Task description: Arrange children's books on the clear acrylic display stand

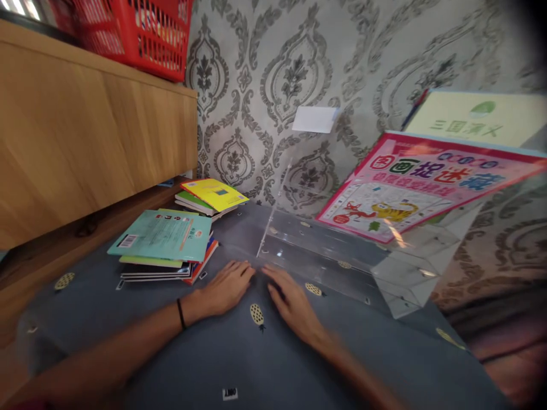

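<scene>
Nearest camera: both bare forearms reached forward over a grey-blue cloth [171, 353] printed with small pineapples; it covered the surface that carried everything.
Left hand: the left hand [224, 287] lay flat, palm down, fingers spread open and holding nothing, a dark band at the wrist; its fingertips sat just short of the stand's near left corner.
Right hand: the right hand [290, 302] was also flat and open, gripping nothing, its fingertips at or touching the near edge of the stand's base; actual contact could not be told.
Key relation: the clear acrylic stand [325, 250] lay straight ahead of both hands, its long axis running from the near left away to the far right; the right hand looked the nearer of the two to its base.
Stand's look: transparent, glossy, with low stepped ledges and an upright side wall on the left, showing bright reflections; its right end was blurred.
On the stand: a pink-bordered picture book [410, 182] leaned tilted against its back, with a pale green book [478, 117] behind it.
Left side: a teal-topped stack of books [164, 242] lay near the left hand, a yellow-topped stack [211, 196] further back by the wall.
Far left: a wooden cabinet [85, 125] carried a red basket [137, 34].
</scene>
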Demonstrator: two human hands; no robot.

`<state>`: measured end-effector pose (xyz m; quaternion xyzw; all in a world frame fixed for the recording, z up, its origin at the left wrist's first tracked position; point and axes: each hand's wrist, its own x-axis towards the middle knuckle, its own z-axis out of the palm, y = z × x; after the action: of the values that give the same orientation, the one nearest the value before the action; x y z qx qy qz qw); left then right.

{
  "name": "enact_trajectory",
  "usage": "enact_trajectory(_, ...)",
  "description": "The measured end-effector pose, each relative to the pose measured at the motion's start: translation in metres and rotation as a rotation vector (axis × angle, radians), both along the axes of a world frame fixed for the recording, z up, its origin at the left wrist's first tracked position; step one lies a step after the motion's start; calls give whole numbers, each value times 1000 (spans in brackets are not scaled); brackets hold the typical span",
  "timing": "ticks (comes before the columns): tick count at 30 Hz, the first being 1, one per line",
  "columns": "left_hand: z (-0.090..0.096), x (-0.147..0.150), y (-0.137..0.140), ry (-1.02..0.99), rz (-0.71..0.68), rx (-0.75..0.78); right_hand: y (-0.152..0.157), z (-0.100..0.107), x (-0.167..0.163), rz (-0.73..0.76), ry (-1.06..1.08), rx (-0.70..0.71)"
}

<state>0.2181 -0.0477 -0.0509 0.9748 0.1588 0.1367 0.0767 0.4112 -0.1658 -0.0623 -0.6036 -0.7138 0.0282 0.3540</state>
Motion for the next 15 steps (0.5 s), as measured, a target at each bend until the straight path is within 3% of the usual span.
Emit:
enact_trajectory(6,3,-8,-1,32,-16,89,12,-18,-15,45,69,-62)
enact_trajectory(10,22,-13,0,133,24,190,7,-16,-12,50,29,-81)
enact_trajectory(15,56,-26,8,154,262,400,6,-10,-18,80,-58,-64)
